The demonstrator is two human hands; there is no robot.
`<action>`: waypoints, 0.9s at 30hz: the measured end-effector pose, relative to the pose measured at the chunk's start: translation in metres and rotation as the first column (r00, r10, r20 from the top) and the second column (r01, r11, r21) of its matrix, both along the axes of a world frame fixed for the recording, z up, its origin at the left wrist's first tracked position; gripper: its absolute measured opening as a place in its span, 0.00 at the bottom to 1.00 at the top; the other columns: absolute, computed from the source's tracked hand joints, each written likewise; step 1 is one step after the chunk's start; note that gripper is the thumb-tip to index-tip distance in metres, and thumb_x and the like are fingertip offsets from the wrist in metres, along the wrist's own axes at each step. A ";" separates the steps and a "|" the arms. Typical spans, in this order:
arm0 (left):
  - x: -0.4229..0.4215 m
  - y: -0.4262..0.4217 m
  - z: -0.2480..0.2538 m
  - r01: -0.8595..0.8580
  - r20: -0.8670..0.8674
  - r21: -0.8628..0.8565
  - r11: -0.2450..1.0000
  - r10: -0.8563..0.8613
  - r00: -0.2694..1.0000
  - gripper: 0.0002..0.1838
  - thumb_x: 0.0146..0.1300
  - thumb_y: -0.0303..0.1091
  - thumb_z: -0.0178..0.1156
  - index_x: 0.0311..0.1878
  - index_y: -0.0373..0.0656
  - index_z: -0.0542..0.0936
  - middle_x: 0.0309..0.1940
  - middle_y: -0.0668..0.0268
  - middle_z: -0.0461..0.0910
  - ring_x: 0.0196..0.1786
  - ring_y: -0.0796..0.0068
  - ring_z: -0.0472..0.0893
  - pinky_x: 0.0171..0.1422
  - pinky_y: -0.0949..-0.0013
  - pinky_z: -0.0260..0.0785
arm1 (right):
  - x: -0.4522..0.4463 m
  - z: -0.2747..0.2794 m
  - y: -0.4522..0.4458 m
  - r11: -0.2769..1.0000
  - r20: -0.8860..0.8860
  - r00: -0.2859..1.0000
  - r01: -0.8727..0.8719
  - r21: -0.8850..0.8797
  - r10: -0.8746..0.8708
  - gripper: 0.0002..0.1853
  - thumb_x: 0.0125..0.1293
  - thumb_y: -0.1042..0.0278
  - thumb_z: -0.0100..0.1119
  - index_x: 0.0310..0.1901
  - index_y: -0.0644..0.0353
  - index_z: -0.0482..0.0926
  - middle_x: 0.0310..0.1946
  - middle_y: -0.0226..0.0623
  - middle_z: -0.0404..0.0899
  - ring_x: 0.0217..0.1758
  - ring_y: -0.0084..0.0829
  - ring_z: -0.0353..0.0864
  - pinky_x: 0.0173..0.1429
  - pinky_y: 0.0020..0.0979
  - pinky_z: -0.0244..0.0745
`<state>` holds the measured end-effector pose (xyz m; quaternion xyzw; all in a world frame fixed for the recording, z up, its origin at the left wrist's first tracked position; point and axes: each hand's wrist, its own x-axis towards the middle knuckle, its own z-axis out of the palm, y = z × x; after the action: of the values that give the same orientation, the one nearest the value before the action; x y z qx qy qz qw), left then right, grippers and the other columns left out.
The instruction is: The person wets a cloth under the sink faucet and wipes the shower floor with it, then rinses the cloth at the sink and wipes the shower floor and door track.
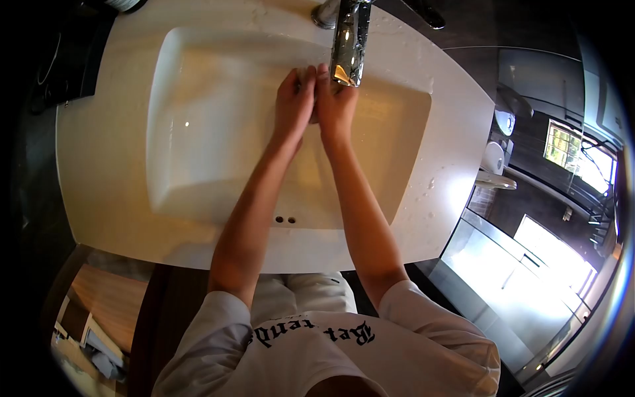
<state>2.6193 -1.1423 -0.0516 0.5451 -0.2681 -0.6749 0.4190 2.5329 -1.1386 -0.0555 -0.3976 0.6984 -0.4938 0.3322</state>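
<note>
My left hand [295, 102] and my right hand [335, 106] are side by side over the white sink basin [218, 132], touching each other. Their fingers look curled and pressed together, with the palms turned inward. Whatever lies between them, if anything, is hidden. Just above my right hand is the end of the chrome faucet [349, 46], close to its fingers. Any running water cannot be made out from here. Both forearms reach forward across the basin's front edge.
Two small overflow holes [285, 220] show in the basin's near wall. Water drops dot the countertop [456, 126] on the right. A dark object [69, 53] stands at the far left. An open cabinet or drawer [106, 304] is below on the left, and a glass panel [509, 278] on the right.
</note>
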 end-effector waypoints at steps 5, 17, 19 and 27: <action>-0.005 -0.010 -0.022 -0.039 0.249 -0.185 0.982 0.086 0.965 0.24 0.83 0.47 0.51 0.35 0.35 0.76 0.25 0.57 0.77 0.27 0.65 0.75 0.35 0.57 0.68 | 0.010 -0.033 0.016 0.992 0.125 0.992 0.018 0.124 -0.034 0.15 0.81 0.62 0.51 0.41 0.66 0.78 0.28 0.34 0.76 0.31 0.23 0.70 0.38 0.34 0.70; -0.010 0.035 -0.065 -0.108 0.205 -0.119 0.987 0.131 0.970 0.23 0.78 0.51 0.58 0.44 0.35 0.78 0.33 0.55 0.83 0.36 0.64 0.81 0.44 0.58 0.73 | -0.001 -0.035 0.005 0.983 0.403 0.909 0.157 -0.097 -0.106 0.11 0.85 0.61 0.50 0.47 0.61 0.73 0.35 0.27 0.75 0.37 0.15 0.71 0.39 0.25 0.69; -0.007 0.017 -0.058 -0.193 0.085 -0.072 0.979 0.199 0.976 0.22 0.78 0.49 0.59 0.44 0.35 0.77 0.32 0.56 0.82 0.36 0.65 0.80 0.43 0.59 0.72 | 0.007 -0.022 0.007 0.992 0.383 0.918 0.121 -0.027 -0.102 0.10 0.82 0.61 0.56 0.49 0.61 0.74 0.33 0.26 0.75 0.33 0.15 0.71 0.34 0.25 0.68; -0.013 -0.002 -0.053 -0.062 0.211 -0.533 0.844 0.203 0.956 0.13 0.77 0.38 0.63 0.47 0.35 0.77 0.32 0.51 0.83 0.31 0.58 0.82 0.39 0.59 0.74 | 0.013 -0.034 -0.003 0.992 0.393 0.913 0.079 0.093 -0.110 0.06 0.79 0.66 0.58 0.44 0.57 0.75 0.33 0.26 0.77 0.30 0.17 0.72 0.28 0.25 0.67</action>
<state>2.6060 -1.1440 -0.1048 0.5119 -0.4545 -0.4691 0.5580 2.5463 -1.1415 -0.0893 -0.2421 0.6530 -0.5530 0.4573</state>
